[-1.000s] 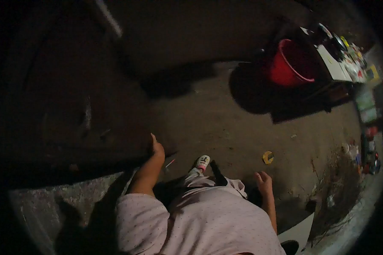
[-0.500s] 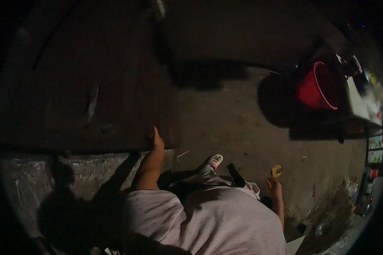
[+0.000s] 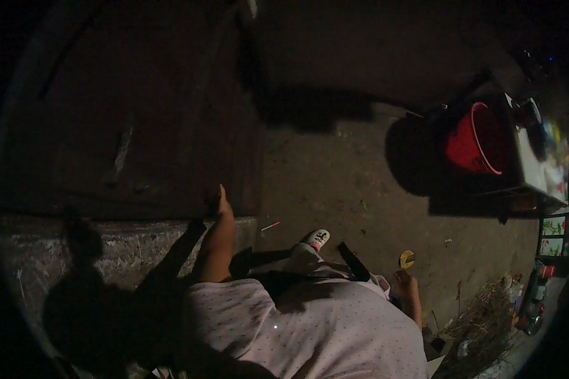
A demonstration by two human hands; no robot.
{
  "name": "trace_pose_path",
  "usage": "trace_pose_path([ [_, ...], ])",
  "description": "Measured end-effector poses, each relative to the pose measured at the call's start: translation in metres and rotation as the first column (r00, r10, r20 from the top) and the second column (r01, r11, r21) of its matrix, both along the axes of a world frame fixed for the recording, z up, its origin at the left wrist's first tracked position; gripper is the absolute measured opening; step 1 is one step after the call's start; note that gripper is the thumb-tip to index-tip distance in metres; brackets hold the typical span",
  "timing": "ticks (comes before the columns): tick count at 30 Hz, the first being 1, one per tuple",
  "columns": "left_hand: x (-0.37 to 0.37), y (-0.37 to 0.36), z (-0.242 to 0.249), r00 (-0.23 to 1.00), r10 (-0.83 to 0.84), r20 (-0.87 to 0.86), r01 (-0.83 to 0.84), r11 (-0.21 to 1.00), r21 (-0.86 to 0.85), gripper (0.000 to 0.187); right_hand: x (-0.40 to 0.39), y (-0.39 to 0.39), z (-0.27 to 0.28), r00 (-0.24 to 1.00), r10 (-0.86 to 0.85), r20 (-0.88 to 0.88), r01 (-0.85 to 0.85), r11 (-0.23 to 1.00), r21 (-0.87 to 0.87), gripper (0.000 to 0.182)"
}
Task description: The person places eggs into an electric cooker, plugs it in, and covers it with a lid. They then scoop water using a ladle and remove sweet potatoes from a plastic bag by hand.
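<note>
My left hand [image 3: 222, 202] reaches out over the dark panel at the left, seen edge-on with its fingers stretched out. Whether it touches the panel is too dark to tell. My right hand [image 3: 407, 285] is low at my right side, its fingers curled. A small round yellow object [image 3: 407, 259] with a dark slot shows just beyond those fingers; whether they grip it is unclear. Below me, one white patterned shoe [image 3: 319, 239] stands on the brown floor [image 3: 322, 170].
A red bucket [image 3: 468, 148] is at the right beside a pale-edged stand [image 3: 531, 161]. Dry brush [image 3: 480, 325] and small litter lie at the lower right. A low rough ledge [image 3: 139, 252] runs along the left, crossed by my shadow. A red-and-white stick [image 3: 270, 225] lies near it.
The view has shifted slightly. My left hand appears a little further left, and my right hand slightly lower with its fingers more curled. The yellow object now looks rounder.
</note>
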State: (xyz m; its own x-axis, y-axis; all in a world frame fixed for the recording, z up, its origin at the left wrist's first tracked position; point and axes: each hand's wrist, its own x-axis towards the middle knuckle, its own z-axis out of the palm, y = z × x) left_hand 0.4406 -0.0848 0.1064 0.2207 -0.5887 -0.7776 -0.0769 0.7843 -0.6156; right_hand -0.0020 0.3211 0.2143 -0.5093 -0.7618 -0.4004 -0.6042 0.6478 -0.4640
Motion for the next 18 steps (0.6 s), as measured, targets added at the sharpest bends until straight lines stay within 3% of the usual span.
trace_pose_path([
  [5,0.005,0.001,0.001,0.998,0.054,-0.021,-0.055,0.998,-0.038,0.04,0.006,-0.008,0.01,0.998,-0.057,0.013,0.056,0.998,0.043,0.019],
  [11,-0.003,0.004,0.003,0.981,0.146,-0.125,-0.163,0.977,-0.141,0.038,0.005,0.011,-0.006,0.998,-0.05,0.033,0.054,0.991,-0.12,0.02],
  [13,-0.015,0.009,0.002,0.951,0.184,-0.249,-0.242,0.944,-0.226,0.037,0.003,0.005,0.006,0.995,-0.056,0.087,0.067,0.989,-0.132,0.021],
  [16,-0.054,0.01,-0.001,0.844,0.106,-0.526,-0.316,0.89,-0.328,0.036,0.004,0.017,-0.01,0.999,-0.028,0.029,0.027,0.999,0.029,0.026],
  [18,-0.082,0.022,-0.008,0.671,-0.004,-0.741,-0.357,0.875,-0.327,0.035,0.01,0.031,-0.023,0.997,-0.068,0.026,0.067,0.997,0.035,0.03],
])
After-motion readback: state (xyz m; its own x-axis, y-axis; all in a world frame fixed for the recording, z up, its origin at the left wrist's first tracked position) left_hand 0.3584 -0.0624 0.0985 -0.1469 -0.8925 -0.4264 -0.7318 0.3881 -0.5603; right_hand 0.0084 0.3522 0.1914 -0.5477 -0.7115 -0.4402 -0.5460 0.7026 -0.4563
